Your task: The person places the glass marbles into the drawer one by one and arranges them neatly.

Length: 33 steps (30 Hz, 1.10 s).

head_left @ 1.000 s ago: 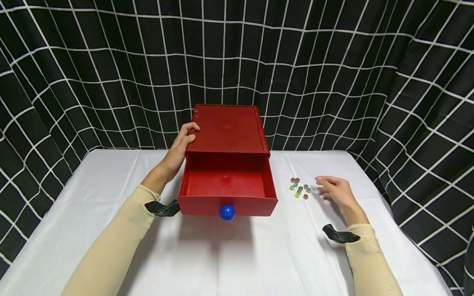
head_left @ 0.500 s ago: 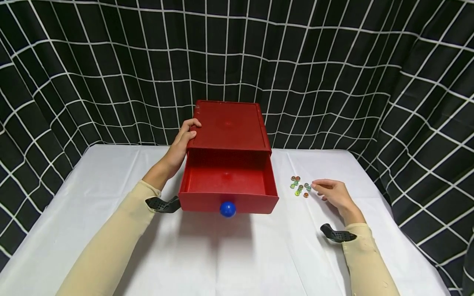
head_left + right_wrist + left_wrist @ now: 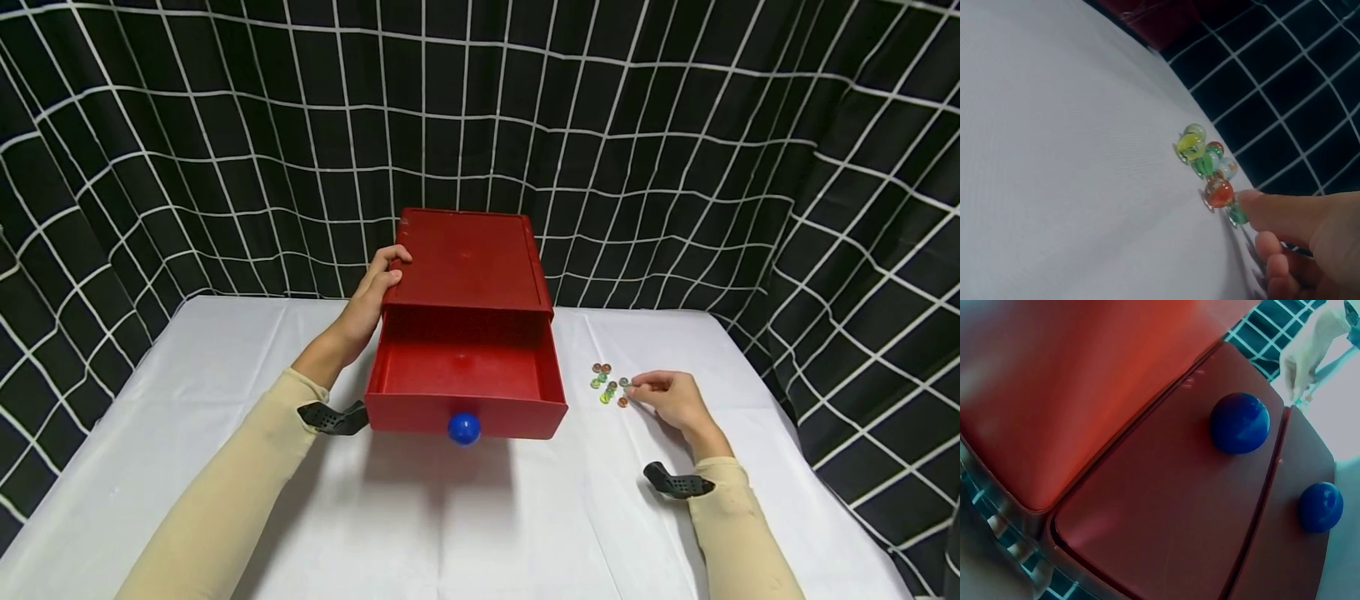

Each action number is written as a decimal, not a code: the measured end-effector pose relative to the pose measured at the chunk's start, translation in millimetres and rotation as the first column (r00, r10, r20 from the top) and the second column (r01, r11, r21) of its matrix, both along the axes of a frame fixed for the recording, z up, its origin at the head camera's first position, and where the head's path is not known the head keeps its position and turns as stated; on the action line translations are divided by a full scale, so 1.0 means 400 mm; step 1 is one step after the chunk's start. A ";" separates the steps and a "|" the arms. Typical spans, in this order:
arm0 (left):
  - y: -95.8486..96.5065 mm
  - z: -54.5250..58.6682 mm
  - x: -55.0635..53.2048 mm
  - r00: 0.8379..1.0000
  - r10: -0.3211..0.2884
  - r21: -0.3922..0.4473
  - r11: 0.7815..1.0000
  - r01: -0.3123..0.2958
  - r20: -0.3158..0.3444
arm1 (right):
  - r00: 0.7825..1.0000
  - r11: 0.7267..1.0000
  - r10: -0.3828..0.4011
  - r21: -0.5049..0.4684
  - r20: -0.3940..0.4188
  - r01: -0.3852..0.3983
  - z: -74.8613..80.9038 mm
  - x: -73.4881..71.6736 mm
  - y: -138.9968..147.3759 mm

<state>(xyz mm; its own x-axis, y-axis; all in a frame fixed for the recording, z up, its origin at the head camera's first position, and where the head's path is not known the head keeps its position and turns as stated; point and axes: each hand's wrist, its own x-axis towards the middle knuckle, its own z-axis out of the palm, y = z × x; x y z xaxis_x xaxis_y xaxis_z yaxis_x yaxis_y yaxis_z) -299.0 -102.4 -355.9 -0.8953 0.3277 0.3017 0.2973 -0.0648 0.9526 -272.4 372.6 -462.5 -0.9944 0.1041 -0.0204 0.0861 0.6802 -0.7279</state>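
Note:
A red drawer cabinet (image 3: 468, 258) stands on the table with its top drawer (image 3: 463, 373) pulled out; the drawer has a blue round knob (image 3: 464, 428). My left hand (image 3: 369, 296) holds the cabinet's left side, fingers curled over the top edge. Two closed lower drawers with blue knobs (image 3: 1239, 423) show in the left wrist view. To the right lies a loose cluster of glass marbles (image 3: 606, 385). At its right edge my right hand (image 3: 670, 402) pinches a green marble (image 3: 1237, 214) between thumb and fingers, beside an orange marble (image 3: 1218, 193).
A white cloth (image 3: 315, 517) covers the table. Behind it and at both sides hangs a black curtain (image 3: 480, 108) with a white grid. Each forearm wears a beige sleeve and a black wrist mount (image 3: 678, 482).
My right hand has moved left to the marbles, its fingertips closing on one at the cluster's right edge. My left hand stays on the cabinet; the head view has shifted slightly.

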 end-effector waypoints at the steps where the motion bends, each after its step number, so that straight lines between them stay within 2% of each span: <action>1: -0.001 0.000 -0.001 1.000 -0.001 -0.001 1.000 0.001 -0.001 | 1.000 1.000 -0.002 0.008 -0.003 0.002 0.000 -0.002 -0.002; 9: 0.000 -0.006 -0.002 1.000 -0.004 0.000 1.000 0.004 -0.011 | 0.999 0.997 -0.041 0.060 0.003 0.041 -0.008 -0.003 -0.013; 19: -0.001 0.001 0.000 1.000 0.002 0.005 1.000 -0.002 -0.010 | 1.000 0.998 -0.010 0.055 -0.016 0.011 -0.005 -0.008 -0.011; 33: 0.001 0.003 0.002 1.000 -0.007 0.020 1.000 0.007 -0.011 | 0.999 0.993 0.013 -0.115 -0.050 -0.019 0.029 0.004 0.003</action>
<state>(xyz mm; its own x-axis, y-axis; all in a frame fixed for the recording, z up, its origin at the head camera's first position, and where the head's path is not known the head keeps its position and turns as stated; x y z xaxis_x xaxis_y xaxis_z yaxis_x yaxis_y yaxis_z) -298.3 -102.0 -354.5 -0.8898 0.3275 0.3178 0.3068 -0.0861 0.9479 -270.7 373.9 -450.8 -0.9960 0.0881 0.0171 0.0386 0.5924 -0.8047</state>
